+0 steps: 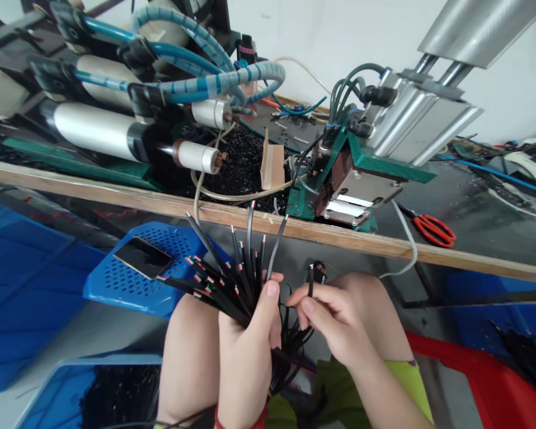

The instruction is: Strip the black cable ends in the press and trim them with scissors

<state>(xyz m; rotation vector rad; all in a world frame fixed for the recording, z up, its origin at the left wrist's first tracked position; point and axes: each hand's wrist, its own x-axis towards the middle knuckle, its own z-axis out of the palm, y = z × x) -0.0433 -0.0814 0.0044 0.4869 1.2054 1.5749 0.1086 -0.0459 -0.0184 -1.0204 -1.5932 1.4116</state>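
A thick bundle of black cables (232,286) is gripped in my left hand (254,322), above my lap. Small red, white and green wire ends show at the tips of the cables, which fan out up and to the left. My right hand (330,316) pinches a single black cable (311,280) between thumb and fingers, its tip pointing up. The two hands are close together but apart. Below them the lower lengths of the cables hang down between my knees, partly hidden by my hands.
A wooden-edged bench (259,223) runs across in front, carrying a green and metal pneumatic press (361,173), air cylinders (98,131), black scraps (236,161) and red-handled scissors (433,230). A phone (143,257) lies on a blue stool (116,286). A blue bin (53,381) stands lower left.
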